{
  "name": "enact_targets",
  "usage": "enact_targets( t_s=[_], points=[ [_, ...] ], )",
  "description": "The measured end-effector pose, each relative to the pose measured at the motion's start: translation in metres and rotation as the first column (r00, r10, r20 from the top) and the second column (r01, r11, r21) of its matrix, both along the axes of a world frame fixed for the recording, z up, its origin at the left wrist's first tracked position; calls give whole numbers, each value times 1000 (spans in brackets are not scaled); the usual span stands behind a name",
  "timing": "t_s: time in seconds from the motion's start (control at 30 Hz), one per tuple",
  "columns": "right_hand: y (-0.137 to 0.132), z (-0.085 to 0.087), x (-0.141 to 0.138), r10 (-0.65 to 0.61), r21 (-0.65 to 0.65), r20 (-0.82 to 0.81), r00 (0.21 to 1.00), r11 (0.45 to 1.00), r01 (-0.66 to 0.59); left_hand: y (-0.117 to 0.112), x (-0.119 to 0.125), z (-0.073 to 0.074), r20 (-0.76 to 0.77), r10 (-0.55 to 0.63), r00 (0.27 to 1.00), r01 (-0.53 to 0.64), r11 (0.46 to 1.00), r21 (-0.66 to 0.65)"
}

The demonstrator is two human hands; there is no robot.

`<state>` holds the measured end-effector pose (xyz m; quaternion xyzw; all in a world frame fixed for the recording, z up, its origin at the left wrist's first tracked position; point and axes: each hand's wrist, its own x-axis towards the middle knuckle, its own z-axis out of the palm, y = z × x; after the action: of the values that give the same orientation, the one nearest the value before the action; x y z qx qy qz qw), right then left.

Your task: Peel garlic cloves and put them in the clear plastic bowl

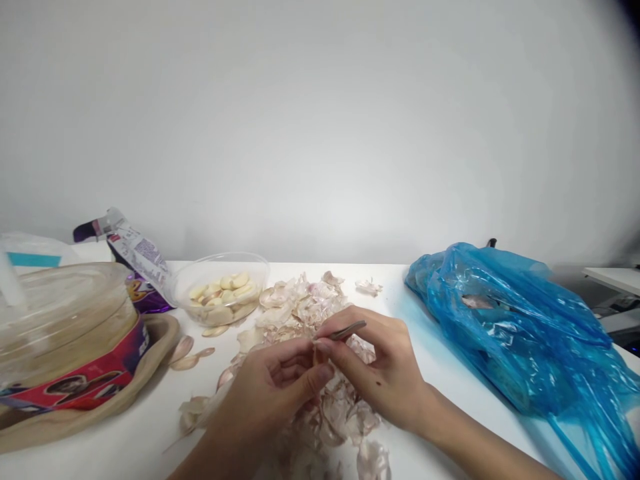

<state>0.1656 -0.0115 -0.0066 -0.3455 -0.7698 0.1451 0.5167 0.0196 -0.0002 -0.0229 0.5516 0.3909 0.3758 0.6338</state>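
Observation:
Over a heap of papery garlic skins (330, 413), my two hands meet at the fingertips. My left hand (265, 383) is closed, pinching a garlic clove (319, 357) that is mostly covered by the fingers. My right hand (387, 363) grips a small, slim metal tool (350, 330) between thumb and fingers, its tip against or very close to the clove; whether it is a blade or tweezers I cannot tell. Beyond my left hand, a clear plastic bowl (263, 270) holds several peeled cloves (227, 288). Loose cloves (184, 348) lie on the white table left of the skins.
At the left, a large clear-lidded tub (65, 300) with a red label sits in a brown tray (160, 333). Behind it leans a purple and silver packet (145, 263). A crumpled blue plastic bag (500, 313) covers the right side. A wall (320, 133) stands behind the table.

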Motion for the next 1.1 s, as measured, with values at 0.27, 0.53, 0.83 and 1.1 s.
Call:
enact_targets(
  t_s=[0.27,0.53,0.83,1.1],
  points=[
    [0,0,2,7,1,9,1000,1000,-7,1,0,-1,-14,12,1000,-12,1000,-15],
    [0,0,1,4,5,13,1000,1000,-4,1,0,-1,-8,12,1000,-12,1000,-7],
    [0,0,1,-2,16,25,1000,1000,2,0,1,2,12,-1,1000,2,999,-33],
    [0,0,0,3,15,23,1000,1000,-3,-2,2,3,-10,2,1000,-3,1000,-31]
  ],
)
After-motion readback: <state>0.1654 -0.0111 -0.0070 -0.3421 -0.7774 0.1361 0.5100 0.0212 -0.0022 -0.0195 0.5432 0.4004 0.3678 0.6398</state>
